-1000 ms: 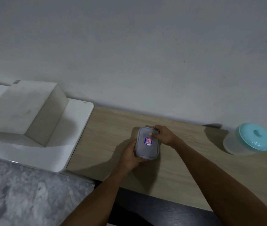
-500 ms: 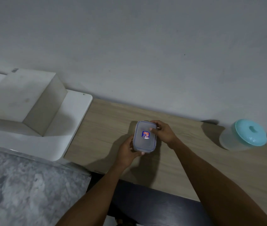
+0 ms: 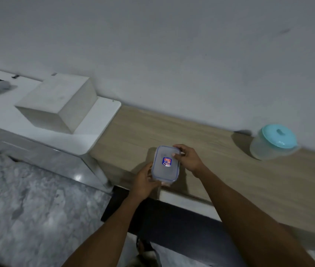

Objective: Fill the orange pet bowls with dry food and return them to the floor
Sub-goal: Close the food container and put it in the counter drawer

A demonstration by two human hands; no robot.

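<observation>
You are drawing the lidded container toward the near edge of the bench, left hand and right hand both gripping it. It is sealed, so filling is likely yet to begin.

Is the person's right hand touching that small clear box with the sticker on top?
Touching. In the head view the right hand curls over the far corner of the clear box, thumb on its lid.
</observation>
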